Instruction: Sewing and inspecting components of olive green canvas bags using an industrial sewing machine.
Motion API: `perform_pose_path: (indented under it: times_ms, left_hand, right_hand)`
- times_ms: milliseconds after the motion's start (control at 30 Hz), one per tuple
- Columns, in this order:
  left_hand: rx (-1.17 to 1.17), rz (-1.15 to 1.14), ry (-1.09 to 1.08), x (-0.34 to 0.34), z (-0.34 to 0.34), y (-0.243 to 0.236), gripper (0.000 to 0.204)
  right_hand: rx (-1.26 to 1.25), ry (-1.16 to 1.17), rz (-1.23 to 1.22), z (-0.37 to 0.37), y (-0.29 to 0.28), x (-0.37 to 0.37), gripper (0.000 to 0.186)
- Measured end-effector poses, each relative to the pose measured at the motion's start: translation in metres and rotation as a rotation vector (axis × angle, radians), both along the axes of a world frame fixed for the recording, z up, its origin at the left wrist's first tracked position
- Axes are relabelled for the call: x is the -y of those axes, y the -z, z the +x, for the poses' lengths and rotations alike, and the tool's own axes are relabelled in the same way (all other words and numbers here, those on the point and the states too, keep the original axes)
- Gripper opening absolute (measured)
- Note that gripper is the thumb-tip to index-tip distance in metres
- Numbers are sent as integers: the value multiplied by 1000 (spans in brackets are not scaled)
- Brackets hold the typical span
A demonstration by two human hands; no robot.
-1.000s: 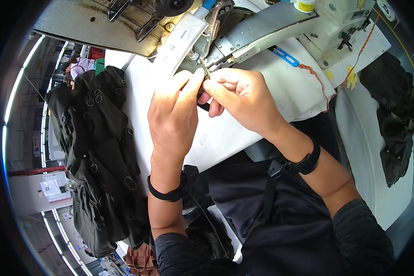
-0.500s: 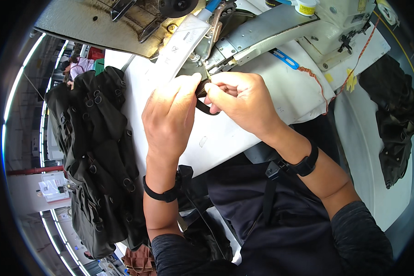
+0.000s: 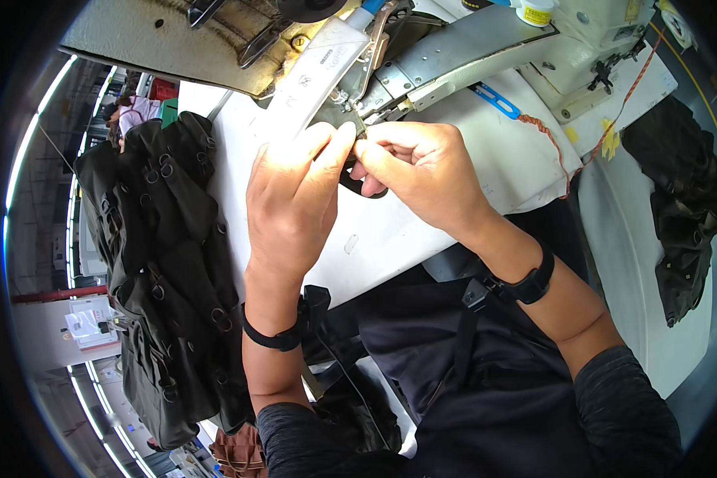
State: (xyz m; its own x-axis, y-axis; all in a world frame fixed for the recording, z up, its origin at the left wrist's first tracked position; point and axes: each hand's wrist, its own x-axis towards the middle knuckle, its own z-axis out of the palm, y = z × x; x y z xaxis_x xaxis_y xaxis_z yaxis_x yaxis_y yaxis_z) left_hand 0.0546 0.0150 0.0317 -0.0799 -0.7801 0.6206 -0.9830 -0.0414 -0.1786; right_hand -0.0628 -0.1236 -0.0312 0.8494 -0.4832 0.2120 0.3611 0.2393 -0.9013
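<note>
My left hand (image 3: pixel 291 195) and my right hand (image 3: pixel 426 171) meet just in front of the metal working end of a sewing machine (image 3: pixel 470 64). Between them is a small dark strip (image 3: pixel 349 182), bent in a curve and mostly covered by my fingers. The left thumb and fingers press together on one side of it, while the right thumb and forefinger pinch its upper end close to the machine. A long white plate (image 3: pixel 315 76) slants down to the back of my left hand. What exactly the strip is, I cannot make out.
Dark bags or pouches with metal rings (image 3: pixel 171 263) hang in a heap at the left. A blue slotted handle (image 3: pixel 498 102) on a twisted orange cord lies by the machine, below a small white tub (image 3: pixel 535 11). More dark fabric pieces (image 3: pixel 677 207) lie far right.
Both hands stay at the same spot, with the fingertips slightly shifted. Less of the dark strip shows between them now. The left forearm has moved a little to the left.
</note>
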Motion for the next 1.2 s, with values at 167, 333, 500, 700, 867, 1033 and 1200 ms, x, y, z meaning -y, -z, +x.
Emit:
perform_pose_path:
  times_ms: [167, 333, 500, 700, 867, 1033, 1200]
  left_hand:
    - [32, -47, 24, 3, 1, 7, 45]
    - [-18, -43, 4, 1, -2, 9, 47]
    - [-21, -55, -23, -2, -8, 12, 52]
    - [5, -182, -57, 3, -12, 25, 42]
    - [18, -177, -73, 1, -10, 28, 44]
    - [-30, -227, -74, 4, -13, 30, 41]
    - [-271, -376, -87, 17, -18, 41, 34]
  right_hand:
    - [-27, 43, -67, 0, -2, -2, 19]
    - [-53, 14, -73, -2, -1, 1, 20]
    - [-84, -27, -150, -3, 0, 7, 19]
    - [-43, -32, -236, -4, 2, 9, 22]
    - [-36, 24, -173, -6, -3, 9, 22]
    - [-71, 20, 22, -4, -11, 10, 20]
    - [-43, 5, 216, -2, -14, 3, 18]
